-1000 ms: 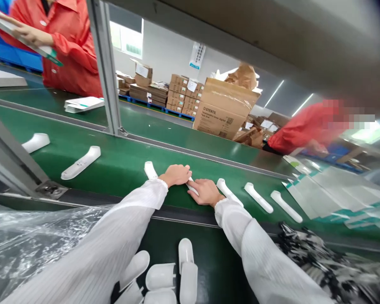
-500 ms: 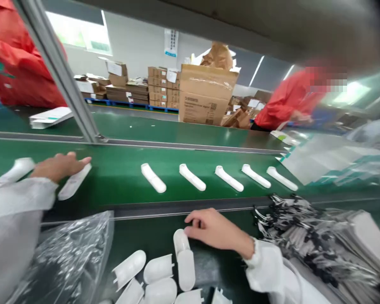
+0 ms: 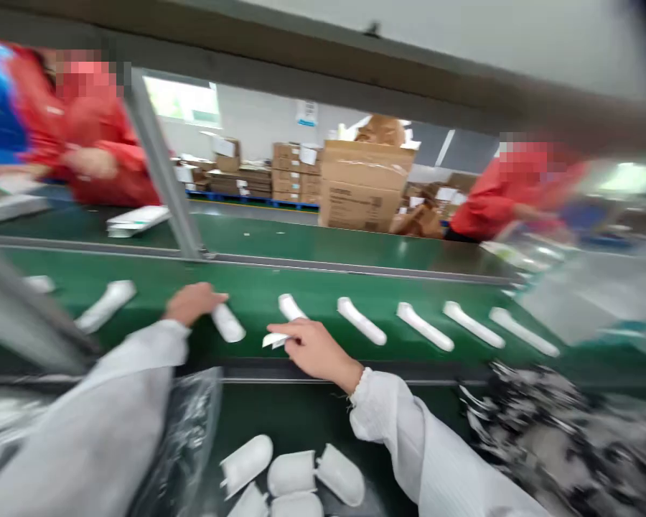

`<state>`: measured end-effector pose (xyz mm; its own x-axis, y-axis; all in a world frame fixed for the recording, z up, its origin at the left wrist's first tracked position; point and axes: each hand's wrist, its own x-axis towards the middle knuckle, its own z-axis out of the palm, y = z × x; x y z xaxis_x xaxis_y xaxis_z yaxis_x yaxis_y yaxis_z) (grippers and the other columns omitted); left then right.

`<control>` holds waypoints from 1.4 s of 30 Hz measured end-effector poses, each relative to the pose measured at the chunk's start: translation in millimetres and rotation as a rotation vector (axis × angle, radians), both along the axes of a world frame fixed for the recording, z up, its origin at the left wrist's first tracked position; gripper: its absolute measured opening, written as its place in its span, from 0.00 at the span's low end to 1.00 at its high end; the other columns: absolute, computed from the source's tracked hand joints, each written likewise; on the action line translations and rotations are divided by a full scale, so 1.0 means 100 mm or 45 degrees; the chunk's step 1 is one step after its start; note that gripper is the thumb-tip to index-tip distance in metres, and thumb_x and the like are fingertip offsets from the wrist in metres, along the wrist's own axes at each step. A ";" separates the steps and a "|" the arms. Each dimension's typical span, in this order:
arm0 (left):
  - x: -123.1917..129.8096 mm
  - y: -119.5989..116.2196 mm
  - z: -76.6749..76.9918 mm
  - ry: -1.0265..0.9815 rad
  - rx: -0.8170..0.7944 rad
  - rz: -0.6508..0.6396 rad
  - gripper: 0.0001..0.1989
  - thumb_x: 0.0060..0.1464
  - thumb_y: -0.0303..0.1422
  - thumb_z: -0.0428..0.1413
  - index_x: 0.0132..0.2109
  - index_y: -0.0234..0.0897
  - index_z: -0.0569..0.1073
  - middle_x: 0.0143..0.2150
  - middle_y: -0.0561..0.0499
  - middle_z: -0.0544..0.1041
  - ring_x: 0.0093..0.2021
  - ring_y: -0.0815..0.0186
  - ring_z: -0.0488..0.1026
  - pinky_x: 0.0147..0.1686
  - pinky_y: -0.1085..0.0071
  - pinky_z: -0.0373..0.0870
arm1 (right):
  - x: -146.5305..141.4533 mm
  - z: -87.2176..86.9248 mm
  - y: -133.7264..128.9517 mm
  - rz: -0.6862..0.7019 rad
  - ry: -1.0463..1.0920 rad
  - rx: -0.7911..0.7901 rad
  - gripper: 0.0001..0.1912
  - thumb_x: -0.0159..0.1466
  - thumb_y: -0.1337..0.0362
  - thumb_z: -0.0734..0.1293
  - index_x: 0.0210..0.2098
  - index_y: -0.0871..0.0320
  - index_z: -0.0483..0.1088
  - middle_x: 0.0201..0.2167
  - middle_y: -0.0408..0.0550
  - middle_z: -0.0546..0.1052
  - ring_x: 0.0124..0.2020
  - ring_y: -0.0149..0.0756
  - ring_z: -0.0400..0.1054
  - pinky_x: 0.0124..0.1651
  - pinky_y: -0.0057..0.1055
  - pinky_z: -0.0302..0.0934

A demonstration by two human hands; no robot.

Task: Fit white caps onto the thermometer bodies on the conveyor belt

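My left hand (image 3: pixel 191 301) rests on a white thermometer body (image 3: pixel 229 324) lying on the green conveyor belt (image 3: pixel 312 287). My right hand (image 3: pixel 312 348) holds a small white cover piece (image 3: pixel 274 339) at the near end of another white body (image 3: pixel 291 307) on the belt. Several more white bodies (image 3: pixel 423 327) lie in a row to the right, and others (image 3: pixel 106 305) lie to the left. A pile of loose white covers (image 3: pixel 291 474) sits on the near table below my hands. The picture is blurred.
A clear plastic bag (image 3: pixel 188 424) lies at the near left and a heap of dark cords (image 3: pixel 543 424) at the right. A slanted metal post (image 3: pixel 164 187) crosses the belt. People in red coats (image 3: pixel 495 197) work across the line, with cardboard boxes (image 3: pixel 363 187) behind.
My left hand moved right along the belt onto a body beside the row. My right hand rose from the cover pile to the belt, carrying a cover piece.
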<state>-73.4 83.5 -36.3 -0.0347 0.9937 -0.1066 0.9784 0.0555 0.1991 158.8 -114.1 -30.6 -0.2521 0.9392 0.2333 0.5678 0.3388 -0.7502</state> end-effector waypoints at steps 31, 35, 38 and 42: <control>0.57 -0.35 -0.29 -0.045 0.111 -0.114 0.25 0.58 0.50 0.46 0.49 0.37 0.76 0.49 0.37 0.76 0.49 0.48 0.74 0.47 0.58 0.69 | -0.19 -0.37 0.39 -0.050 -0.811 0.142 0.19 0.70 0.60 0.65 0.60 0.49 0.67 0.53 0.48 0.76 0.64 0.52 0.56 0.55 0.44 0.63; 0.23 -0.32 -0.07 -0.051 0.274 -0.066 0.32 0.60 0.58 0.39 0.52 0.38 0.72 0.48 0.39 0.76 0.50 0.48 0.72 0.50 0.57 0.68 | -0.28 -0.21 0.02 -0.017 -0.581 0.140 0.18 0.71 0.60 0.64 0.59 0.53 0.68 0.55 0.51 0.73 0.56 0.48 0.63 0.56 0.42 0.61; -0.31 -0.22 0.01 0.113 0.479 0.157 0.29 0.61 0.52 0.43 0.58 0.35 0.66 0.56 0.35 0.70 0.58 0.46 0.66 0.52 0.54 0.66 | -0.39 -0.19 -0.42 0.325 -0.376 0.097 0.13 0.69 0.58 0.67 0.51 0.53 0.72 0.49 0.47 0.75 0.49 0.41 0.67 0.54 0.36 0.62; -0.85 -0.03 -0.03 0.301 0.186 0.227 0.27 0.58 0.47 0.51 0.57 0.33 0.66 0.56 0.32 0.70 0.57 0.43 0.67 0.51 0.52 0.67 | -0.50 -0.27 -0.71 0.644 -0.444 0.178 0.03 0.67 0.63 0.68 0.39 0.53 0.75 0.43 0.44 0.76 0.47 0.42 0.66 0.51 0.39 0.60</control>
<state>-158.3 80.5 -38.9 -0.2166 0.9739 0.0681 0.9758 0.2180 -0.0141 109.2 -184.8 -57.5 -0.7405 0.6503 0.1694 0.5147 0.7110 -0.4792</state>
